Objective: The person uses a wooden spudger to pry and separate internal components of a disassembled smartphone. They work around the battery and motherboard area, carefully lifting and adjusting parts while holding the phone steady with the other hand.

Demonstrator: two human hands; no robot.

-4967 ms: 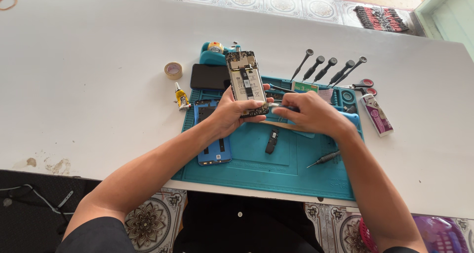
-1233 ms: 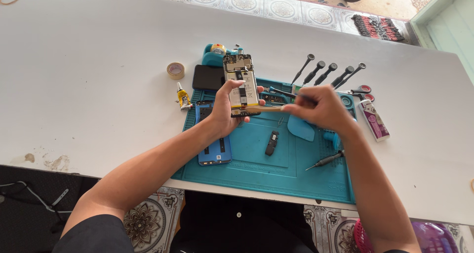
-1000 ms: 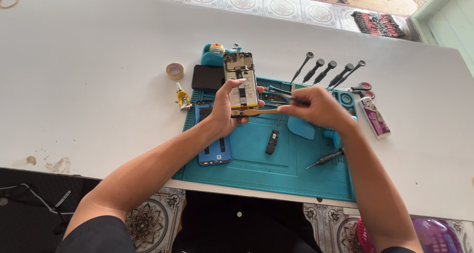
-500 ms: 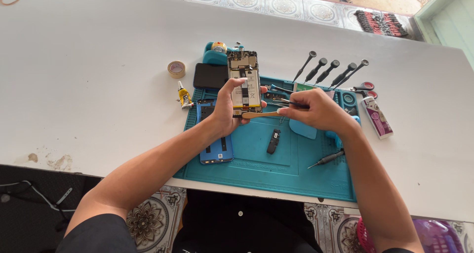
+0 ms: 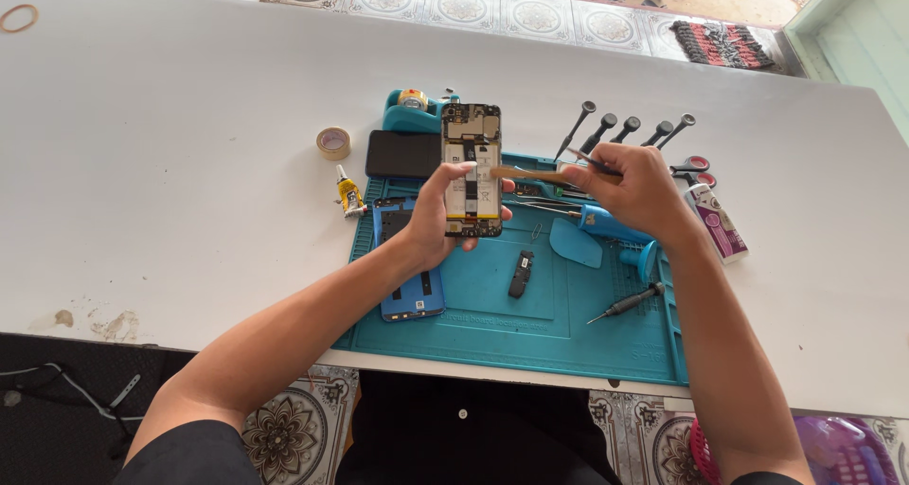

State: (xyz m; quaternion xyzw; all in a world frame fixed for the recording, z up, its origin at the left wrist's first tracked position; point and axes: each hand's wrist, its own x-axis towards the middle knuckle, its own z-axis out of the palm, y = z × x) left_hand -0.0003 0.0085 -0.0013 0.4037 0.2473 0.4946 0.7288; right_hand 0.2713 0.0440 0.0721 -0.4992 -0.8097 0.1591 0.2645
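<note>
My left hand (image 5: 440,222) holds an opened phone (image 5: 472,168) upright above the teal work mat (image 5: 530,314), its inner boards and battery bay facing me. My right hand (image 5: 636,189) grips a thin brown stick-like tool (image 5: 532,174) whose tip reaches the phone's middle from the right; a second slim dark tool also sits between those fingers. Under my left wrist a blue phone back cover (image 5: 409,267) lies on the mat. A small black part (image 5: 521,273) rests near the mat's centre.
Several screwdrivers (image 5: 620,131) stand at the mat's far edge, and one lies at the mat's right (image 5: 625,304). A black phone screen (image 5: 403,153), tape roll (image 5: 333,143), small glue bottle (image 5: 349,192), teal tape dispenser (image 5: 412,112), blue pick (image 5: 575,242) and glue tube (image 5: 717,222) lie around.
My left hand has lifted and turned the phone more upright. My right hand has shifted right and up, with the stick tool still pointing at the phone.
</note>
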